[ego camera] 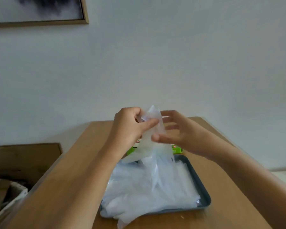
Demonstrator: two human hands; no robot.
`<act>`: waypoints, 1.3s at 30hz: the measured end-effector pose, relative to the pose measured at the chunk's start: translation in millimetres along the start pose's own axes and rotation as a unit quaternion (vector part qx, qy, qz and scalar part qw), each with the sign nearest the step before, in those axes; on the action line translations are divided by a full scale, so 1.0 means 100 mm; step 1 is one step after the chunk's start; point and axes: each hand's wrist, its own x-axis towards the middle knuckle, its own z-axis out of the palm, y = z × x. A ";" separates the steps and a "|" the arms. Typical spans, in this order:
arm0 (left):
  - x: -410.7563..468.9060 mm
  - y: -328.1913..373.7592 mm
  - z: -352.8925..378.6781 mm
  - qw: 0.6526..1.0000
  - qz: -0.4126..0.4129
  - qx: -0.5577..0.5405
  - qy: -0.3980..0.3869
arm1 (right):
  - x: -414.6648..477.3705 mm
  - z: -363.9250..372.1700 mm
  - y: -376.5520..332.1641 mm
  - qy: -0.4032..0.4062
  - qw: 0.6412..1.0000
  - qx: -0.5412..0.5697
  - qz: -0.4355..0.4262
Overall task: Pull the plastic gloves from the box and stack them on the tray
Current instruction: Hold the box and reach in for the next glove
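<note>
A clear plastic glove (pixel 153 129) hangs in the air above the tray. My left hand (pixel 130 124) pinches its top edge between thumb and fingers. My right hand (pixel 173 129) is beside it with spread, loosely bent fingers touching the glove's right side; whether it grips is unclear. Below lies a dark grey tray (pixel 204 190) heaped with several clear gloves (pixel 147 187), some spilling over its near left edge. The green glove box (pixel 177 149) sits behind the tray, mostly hidden by my hands and the glove.
The tray and box stand on a brown wooden table (pixel 229 212) that ends at a pale wall. To the left, below the table, are a wooden panel (pixel 25 156) and a carton of clutter (pixel 8 195).
</note>
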 end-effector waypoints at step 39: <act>0.17 -0.44 -0.85 0.931 -0.135 0.016 -0.338 | 0.27 0.40 -0.38 0.038 0.998 -0.014 -0.054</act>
